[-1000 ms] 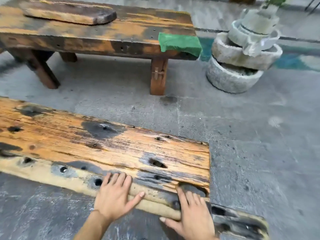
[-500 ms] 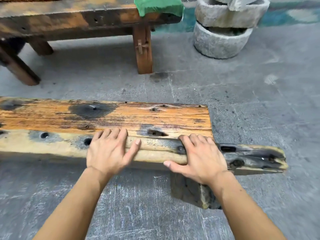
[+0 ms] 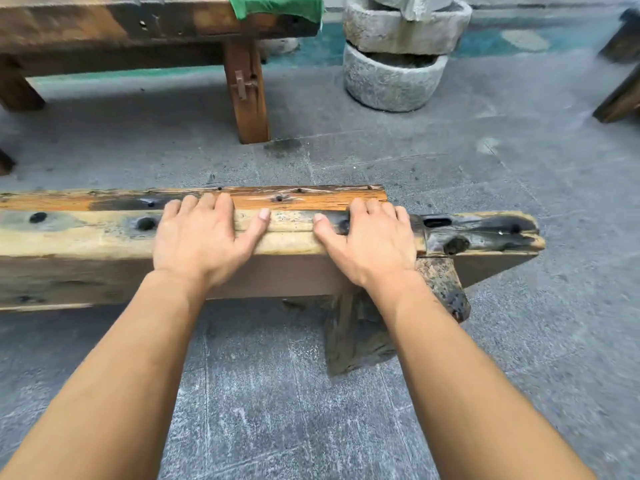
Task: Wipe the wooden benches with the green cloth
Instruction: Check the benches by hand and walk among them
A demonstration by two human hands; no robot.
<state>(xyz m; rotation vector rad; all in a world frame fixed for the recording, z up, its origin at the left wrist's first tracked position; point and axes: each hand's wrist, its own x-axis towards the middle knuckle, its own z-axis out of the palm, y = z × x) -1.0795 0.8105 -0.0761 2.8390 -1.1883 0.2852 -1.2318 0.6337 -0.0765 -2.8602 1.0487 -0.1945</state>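
A weathered wooden bench (image 3: 86, 237) with dark holes lies across the middle of the view. My left hand (image 3: 201, 237) and my right hand (image 3: 370, 242) rest flat on its near edge, palms down, fingers straight and reaching over the top plank. Neither hand holds anything. The green cloth (image 3: 277, 6) hangs over the right end of a second, darker wooden bench (image 3: 138, 26) at the top of the view, well beyond my hands. Only the cloth's lower part shows.
Two stacked stone basins (image 3: 394, 60) stand on the floor to the right of the far bench. The leg of another wooden piece (image 3: 620, 95) juts in at the right edge. Grey stone floor (image 3: 346, 161) separates the two benches.
The view has dropped lower and nearer to the near bench, whose side face and leg now show. Both hands stay pressed on its edge, and the cloth has not moved.
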